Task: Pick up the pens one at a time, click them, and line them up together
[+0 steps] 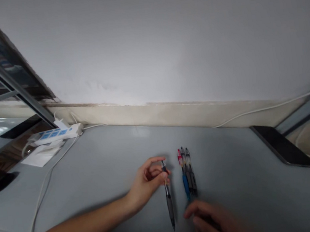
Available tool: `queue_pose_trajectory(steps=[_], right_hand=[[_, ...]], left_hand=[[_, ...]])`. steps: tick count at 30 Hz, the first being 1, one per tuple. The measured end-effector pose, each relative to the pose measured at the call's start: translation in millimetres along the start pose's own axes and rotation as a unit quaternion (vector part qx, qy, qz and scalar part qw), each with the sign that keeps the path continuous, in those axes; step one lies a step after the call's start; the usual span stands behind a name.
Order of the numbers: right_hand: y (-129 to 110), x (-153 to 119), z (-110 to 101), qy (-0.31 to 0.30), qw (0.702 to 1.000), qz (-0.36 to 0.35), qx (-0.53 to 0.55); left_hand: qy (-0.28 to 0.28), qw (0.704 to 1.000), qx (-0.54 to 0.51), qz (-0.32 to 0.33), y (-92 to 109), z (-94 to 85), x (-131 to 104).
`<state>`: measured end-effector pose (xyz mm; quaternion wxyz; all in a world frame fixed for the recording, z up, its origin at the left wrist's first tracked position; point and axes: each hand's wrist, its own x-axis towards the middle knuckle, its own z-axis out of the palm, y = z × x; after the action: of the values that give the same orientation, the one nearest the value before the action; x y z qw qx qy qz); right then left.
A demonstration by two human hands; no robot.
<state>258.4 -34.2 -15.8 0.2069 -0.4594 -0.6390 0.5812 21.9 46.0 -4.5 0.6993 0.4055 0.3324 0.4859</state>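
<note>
My left hand pinches a black, clear-barrelled pen near its top, with the index finger over the upper end. The pen's tip points down toward the front edge. To its right, three pens lie side by side on the grey table: one with a red top and blue grip, and two with dark grips. Just below their lower ends is my right hand, slightly blurred, its thumb and index finger apart with nothing between them.
A white power strip with plugs and a cable lies at the left, by a white paper. A black flat device rests at the right. The wall rises behind the table.
</note>
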Motion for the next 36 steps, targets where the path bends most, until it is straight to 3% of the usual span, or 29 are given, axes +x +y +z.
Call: queue_pose_trajectory(steps=[36], right_hand=[[-1.2, 1.9, -3.9, -0.024, 1.000, -0.006, -0.019]], left_hand=[[-0.006, 1.000, -0.008, 0.003, -3.9, -1.5, -0.7]])
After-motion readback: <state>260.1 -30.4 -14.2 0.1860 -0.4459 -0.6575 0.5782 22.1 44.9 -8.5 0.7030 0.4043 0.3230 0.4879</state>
